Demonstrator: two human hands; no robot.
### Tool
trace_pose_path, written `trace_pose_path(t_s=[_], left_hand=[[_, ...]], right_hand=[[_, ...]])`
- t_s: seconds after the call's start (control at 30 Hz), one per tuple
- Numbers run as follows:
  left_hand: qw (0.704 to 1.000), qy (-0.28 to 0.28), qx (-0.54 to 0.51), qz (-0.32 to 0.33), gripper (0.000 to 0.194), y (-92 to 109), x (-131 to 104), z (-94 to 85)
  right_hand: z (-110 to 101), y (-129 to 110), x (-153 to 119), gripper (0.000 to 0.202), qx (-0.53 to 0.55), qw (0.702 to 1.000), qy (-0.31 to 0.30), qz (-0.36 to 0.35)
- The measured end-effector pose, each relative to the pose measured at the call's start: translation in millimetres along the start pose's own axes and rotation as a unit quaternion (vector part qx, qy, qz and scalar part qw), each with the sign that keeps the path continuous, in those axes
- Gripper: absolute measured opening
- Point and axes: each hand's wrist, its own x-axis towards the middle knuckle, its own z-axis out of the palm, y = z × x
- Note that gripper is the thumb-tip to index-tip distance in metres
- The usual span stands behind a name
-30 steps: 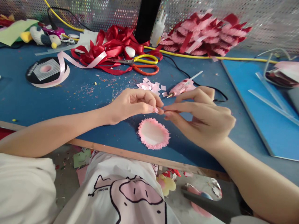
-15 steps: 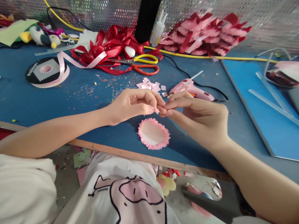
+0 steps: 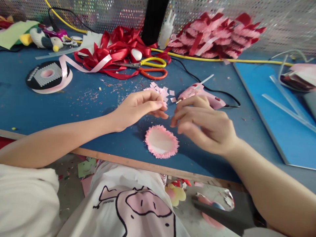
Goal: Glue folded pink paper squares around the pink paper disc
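My left hand (image 3: 142,108) pinches a small pink piece (image 3: 165,104) between thumb and forefinger, just in front of a pile of pale pink squares (image 3: 158,89). To its right, my right hand (image 3: 204,125) is slightly blurred, its fingers apart and nothing seen between them. The two hands do not touch. Below them on the blue table lies a white oval (image 3: 161,142) with a frilly pink edge. A pink glue gun (image 3: 212,100) rests right behind my right hand, partly covered by it.
Scissors (image 3: 153,68) lie by tangled red ribbon (image 3: 118,42). A ribbon spool (image 3: 48,75) is at the left. Pink and red frilled pieces (image 3: 217,36) are piled at the back. A blue board (image 3: 278,115) with clear sticks lies right.
My right hand has come away from my left hand, and its fingers have spread. My left hand still holds the small pink piece, with its fingertips slightly higher.
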Motion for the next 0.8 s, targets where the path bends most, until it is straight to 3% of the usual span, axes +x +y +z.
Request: trace_pose_path(t_s=[0.07, 0.17, 0.27, 0.33, 0.43, 0.53, 0.6, 0.67, 0.73, 0.8], left_hand=[[1.0, 0.022, -0.002, -0.002, 0.012, 0, 2, -0.9], [0.999, 0.04, 0.0, 0.002, 0.016, -1, 4, -4.0], [0.999, 0.035, 0.014, 0.0, 0.018, -2, 6, -6.9], [1.0, 0.022, 0.022, 0.001, 0.018, -2, 6, -7.8], [0.999, 0.017, 0.032, 0.007, 0.015, -2, 7, -7.8], [0.998, 0.022, 0.051, -0.004, 0.013, -1, 6, -8.2], [0.998, 0.025, 0.064, -0.015, 0.011, -1, 5, -9.5], [0.997, 0.023, 0.069, -0.019, 0.009, -1, 5, -11.4], [0.997, 0.021, 0.066, -0.019, 0.008, -2, 5, -13.0], [0.997, 0.024, 0.064, -0.026, 0.007, -2, 6, -13.5]], right_hand=[[-4, 5, -1, 0.035, -0.026, 0.994, -0.08, -0.069], [-4, 6, -4, 0.045, -0.05, 0.983, -0.154, -0.09], [0, 7, -6, 0.041, -0.094, 0.979, -0.159, -0.086], [2, 10, -7, 0.049, -0.12, 0.979, -0.149, -0.071], [1, 15, -6, 0.057, -0.148, 0.984, -0.097, -0.035], [-3, 21, -7, 0.046, -0.228, 0.972, 0.036, 0.049], [-7, 30, -12, 0.039, -0.311, 0.934, 0.105, 0.141], [-10, 42, -22, 0.037, -0.39, 0.883, 0.1, 0.242], [-13, 58, -34, 0.047, -0.433, 0.841, 0.044, 0.322], [-16, 74, -43, 0.053, -0.434, 0.826, -0.008, 0.36]])
